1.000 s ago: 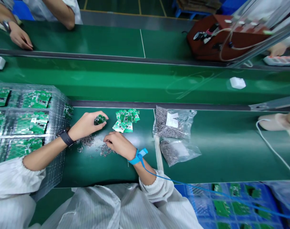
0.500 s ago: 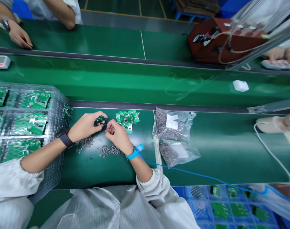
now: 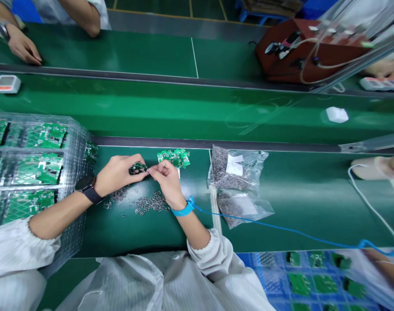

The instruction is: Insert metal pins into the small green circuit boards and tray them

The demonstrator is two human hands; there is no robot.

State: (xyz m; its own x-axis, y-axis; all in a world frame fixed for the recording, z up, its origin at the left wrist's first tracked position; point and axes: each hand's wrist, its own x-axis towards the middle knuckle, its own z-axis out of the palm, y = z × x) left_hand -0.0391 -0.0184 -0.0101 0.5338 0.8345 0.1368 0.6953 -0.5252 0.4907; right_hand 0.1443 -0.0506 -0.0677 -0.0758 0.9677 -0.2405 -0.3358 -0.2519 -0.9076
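My left hand (image 3: 114, 175) is closed around a small green circuit board (image 3: 138, 168), holding it tilted above the bench by its edges. At the board's right end, the thumb and fingertips of my right hand (image 3: 168, 183) are pinched together; anything between them is too small to make out. Below the hands lie two loose heaps of tiny metal parts, one heap (image 3: 151, 203) near my right wrist and another heap (image 3: 117, 195) beside my left wrist. Behind my right hand, several green circuit boards (image 3: 176, 157) overlap on the bench, partly covered by my fingers.
Clear plastic trays (image 3: 75, 151) of circuit boards are stacked at the left. Two bags of small parts, an upper bag (image 3: 221, 166) and a lower bag (image 3: 231, 209), lie right of centre. A blue cord (image 3: 281, 230) runs from my right wristband. Another person's hand (image 3: 23, 45) rests across the bench.
My right fingertips have shifted slightly right and closed against the board's end. The board in my left hand has come slightly down and right. An arm now shows at the lower right edge.
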